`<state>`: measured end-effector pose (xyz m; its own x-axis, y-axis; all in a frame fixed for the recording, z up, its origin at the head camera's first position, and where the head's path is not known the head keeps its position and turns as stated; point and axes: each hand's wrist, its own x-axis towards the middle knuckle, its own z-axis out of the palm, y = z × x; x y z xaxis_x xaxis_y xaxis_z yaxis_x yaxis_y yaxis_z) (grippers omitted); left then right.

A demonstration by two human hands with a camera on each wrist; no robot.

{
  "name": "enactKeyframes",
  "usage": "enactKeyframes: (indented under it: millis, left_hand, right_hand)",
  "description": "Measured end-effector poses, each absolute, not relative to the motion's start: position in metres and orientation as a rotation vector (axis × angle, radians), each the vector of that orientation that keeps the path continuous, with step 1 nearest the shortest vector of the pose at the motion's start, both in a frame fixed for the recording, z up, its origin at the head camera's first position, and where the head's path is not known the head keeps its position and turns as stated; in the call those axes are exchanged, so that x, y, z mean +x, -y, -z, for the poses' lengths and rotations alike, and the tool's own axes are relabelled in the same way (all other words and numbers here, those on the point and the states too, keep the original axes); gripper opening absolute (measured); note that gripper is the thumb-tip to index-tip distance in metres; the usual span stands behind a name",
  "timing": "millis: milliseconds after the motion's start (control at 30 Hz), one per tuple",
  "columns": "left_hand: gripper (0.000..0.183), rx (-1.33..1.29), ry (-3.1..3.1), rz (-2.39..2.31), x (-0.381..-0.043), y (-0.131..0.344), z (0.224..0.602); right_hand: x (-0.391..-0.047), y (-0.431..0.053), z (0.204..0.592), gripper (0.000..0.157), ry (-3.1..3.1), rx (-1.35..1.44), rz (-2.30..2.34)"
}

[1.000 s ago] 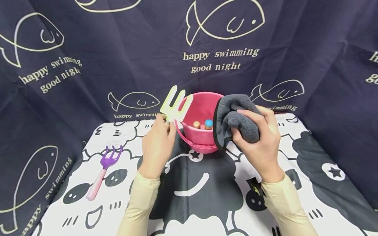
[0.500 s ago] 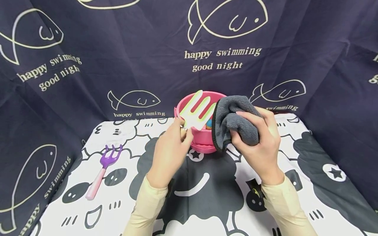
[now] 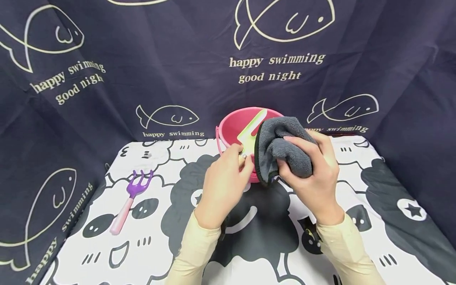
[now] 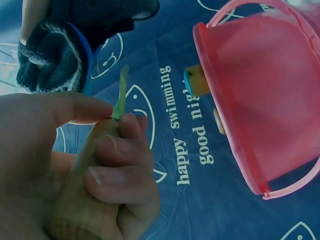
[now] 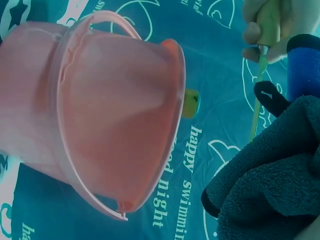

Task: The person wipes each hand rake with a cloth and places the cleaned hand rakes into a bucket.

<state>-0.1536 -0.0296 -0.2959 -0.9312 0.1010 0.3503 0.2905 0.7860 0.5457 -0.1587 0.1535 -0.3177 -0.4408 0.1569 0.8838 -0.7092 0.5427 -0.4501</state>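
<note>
My left hand [image 3: 224,184] grips the wooden handle [image 4: 85,195] of a small hand fork with a pale green head [image 3: 248,142]. In the head view, the fork's tines point upward in front of a pink bucket [image 3: 233,124], and the cloth hides part of them. My right hand [image 3: 318,172] clutches a bunched dark grey towel [image 3: 297,158] with black edging, just right of the fork head. Whether towel and fork touch cannot be told; in the right wrist view the fork's blade [image 5: 257,110] runs down behind the towel [image 5: 275,155].
A toy fork with purple tines [image 3: 136,188] and a pink handle lies on the sheep-print cloth [image 3: 156,257] at left. A blue-topped wooden peg [image 4: 198,80] sticks up from the bucket. Behind hangs a navy fish-print curtain [image 3: 199,71].
My left hand has carried the fork rightward, from the bucket's left side across its mouth to the towel's edge. My right hand and the towel stay nearly in place.
</note>
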Motion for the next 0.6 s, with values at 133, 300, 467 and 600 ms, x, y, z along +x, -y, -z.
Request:
enactKeyframes:
  millis: [133, 300, 467, 600]
  left_hand:
    - [0.023, -0.303, 2.682, 0.846, -0.1528, 0.0265, 0.3002]
    - [0.021, -0.289, 2.677, 0.841, -0.1530, 0.0288, 0.3038]
    - [0.023, -0.299, 2.688, 0.851, -0.1537, 0.0298, 0.3052]
    - [0.028, -0.361, 2.721, 0.871, -0.1545, 0.0323, 0.3066]
  right_hand:
    - [-0.1578, -0.1523, 0.3195, 0.038, 1.777, 0.462, -1.061]
    - [-0.1588, -0.1486, 0.3213, 0.038, 1.785, 0.477, -1.049]
    - [-0.1595, -0.1475, 0.3230, 0.037, 1.778, 0.500, -1.050]
    - [-0.1598, -0.1482, 0.3253, 0.038, 1.793, 0.547, -1.047]
